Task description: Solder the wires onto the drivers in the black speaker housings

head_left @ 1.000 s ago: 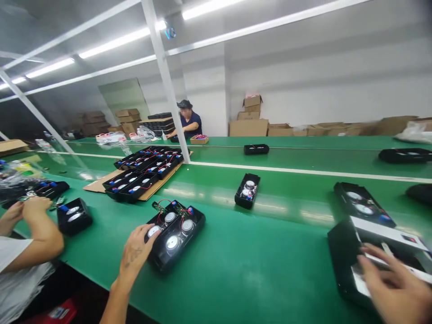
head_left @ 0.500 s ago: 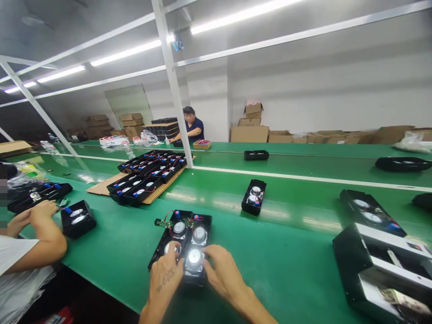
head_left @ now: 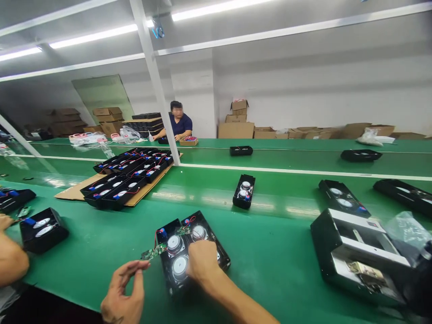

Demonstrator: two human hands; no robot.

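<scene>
Two black speaker housings [head_left: 175,265] with silver speaker cones lie side by side on the green belt in front of me. My right hand [head_left: 201,261] rests closed on the right housing, fingers curled over its top. A small green circuit board [head_left: 152,252] on red wires hangs off the left housing. My left hand [head_left: 123,294] sits just below that board, fingers bent and partly apart, fingertips near the board, nothing clearly held.
A black box with a white-edged fixture [head_left: 357,254] stands at right. More speaker housings [head_left: 244,191] lie further along the belt [head_left: 270,252], several on cardboard [head_left: 74,192]. A co-worker's arm [head_left: 11,261] is at left near another housing [head_left: 42,228]. A person sits across the far belt.
The two housings have turned and shifted toward me. My left hand has come off the left housing and dropped below the circuit board. My right hand now covers the right housing.
</scene>
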